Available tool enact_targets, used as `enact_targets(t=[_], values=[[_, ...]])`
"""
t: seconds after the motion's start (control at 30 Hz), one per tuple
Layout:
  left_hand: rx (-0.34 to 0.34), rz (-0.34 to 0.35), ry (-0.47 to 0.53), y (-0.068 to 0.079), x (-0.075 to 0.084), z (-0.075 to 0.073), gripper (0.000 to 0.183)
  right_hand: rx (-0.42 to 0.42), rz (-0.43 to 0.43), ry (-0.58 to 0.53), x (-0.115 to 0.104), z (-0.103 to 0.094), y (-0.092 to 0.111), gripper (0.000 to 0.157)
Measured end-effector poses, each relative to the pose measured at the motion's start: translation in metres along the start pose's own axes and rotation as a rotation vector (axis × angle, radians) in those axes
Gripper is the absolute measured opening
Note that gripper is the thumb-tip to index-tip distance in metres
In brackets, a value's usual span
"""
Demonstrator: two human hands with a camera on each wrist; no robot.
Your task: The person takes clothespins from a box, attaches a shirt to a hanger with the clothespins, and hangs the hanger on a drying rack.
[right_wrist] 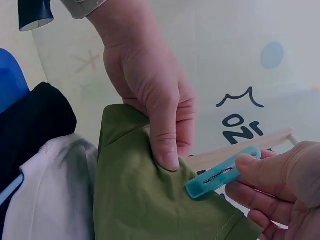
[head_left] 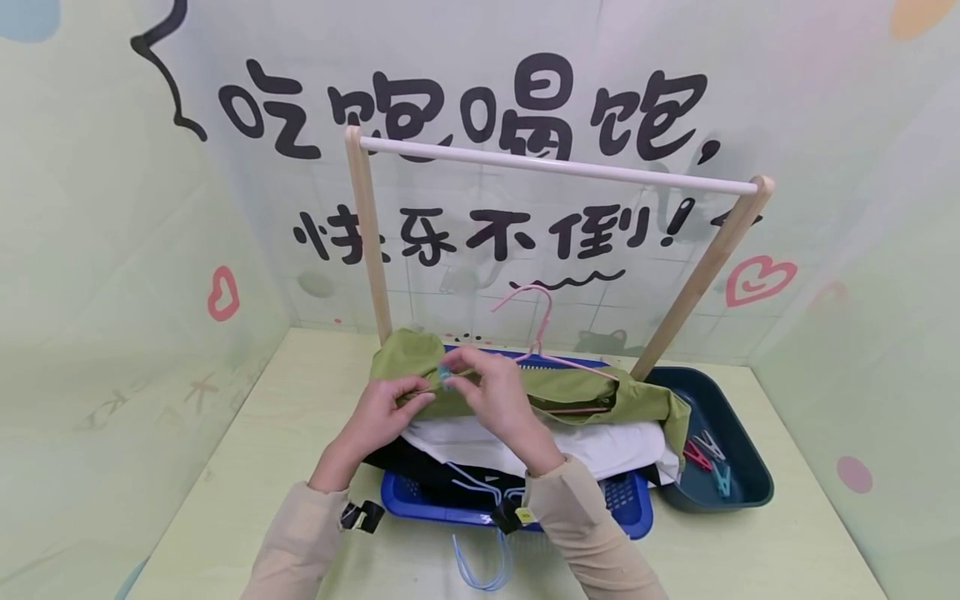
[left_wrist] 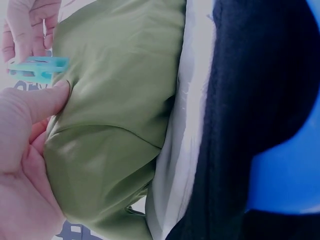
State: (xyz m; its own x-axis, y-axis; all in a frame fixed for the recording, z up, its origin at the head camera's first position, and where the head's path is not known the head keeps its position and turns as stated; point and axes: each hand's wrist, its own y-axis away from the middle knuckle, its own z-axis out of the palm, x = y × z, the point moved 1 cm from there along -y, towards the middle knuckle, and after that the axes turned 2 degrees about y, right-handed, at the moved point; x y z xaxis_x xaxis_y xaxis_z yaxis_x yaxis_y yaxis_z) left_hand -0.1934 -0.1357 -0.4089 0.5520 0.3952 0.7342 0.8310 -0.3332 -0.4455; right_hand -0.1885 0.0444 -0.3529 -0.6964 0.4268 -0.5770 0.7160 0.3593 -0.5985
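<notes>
An olive-green garment (head_left: pixel 570 385) lies over white and black clothes, with a pink hanger (head_left: pixel 542 333) whose hook stands up out of it. My left hand (head_left: pixel 386 412) pinches the garment's edge between thumb and fingers, clearest in the right wrist view. Right beside that grip, my right hand (head_left: pixel 498 396) pinches a light-blue clothespin (right_wrist: pixel 220 175) by its handle end. The clothespin's jaw end overlaps the green cloth's edge in both wrist views.
Below the clothes stands a blue basket (head_left: pixel 420 504), with light-blue hangers (head_left: pixel 483 575) at its front. A rack with a white bar (head_left: pixel 562 167) rises behind. To the right, a dark green tub (head_left: pixel 750 467) holds several clothespins (head_left: pixel 722 479).
</notes>
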Motion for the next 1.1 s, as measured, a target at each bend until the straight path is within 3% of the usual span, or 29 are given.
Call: enact_targets(t=[0.57, 0.83, 1.1], values=[[0.010, 0.046, 0.009, 0.0001, -0.0015, 0.0009, 0.005, -0.083, -0.059, 0.145, -0.0001, 0.0015, 0.0005, 0.028], [0.013, 0.055, 0.012, 0.0002, -0.0019, 0.0013, 0.004, -0.052, -0.088, 0.120, 0.0016, 0.0013, 0.0028, 0.038], [0.018, 0.033, 0.014, 0.0006, -0.0020, 0.0009, 0.005, 0.048, -0.118, 0.052, -0.0016, -0.0072, 0.0089, 0.037]])
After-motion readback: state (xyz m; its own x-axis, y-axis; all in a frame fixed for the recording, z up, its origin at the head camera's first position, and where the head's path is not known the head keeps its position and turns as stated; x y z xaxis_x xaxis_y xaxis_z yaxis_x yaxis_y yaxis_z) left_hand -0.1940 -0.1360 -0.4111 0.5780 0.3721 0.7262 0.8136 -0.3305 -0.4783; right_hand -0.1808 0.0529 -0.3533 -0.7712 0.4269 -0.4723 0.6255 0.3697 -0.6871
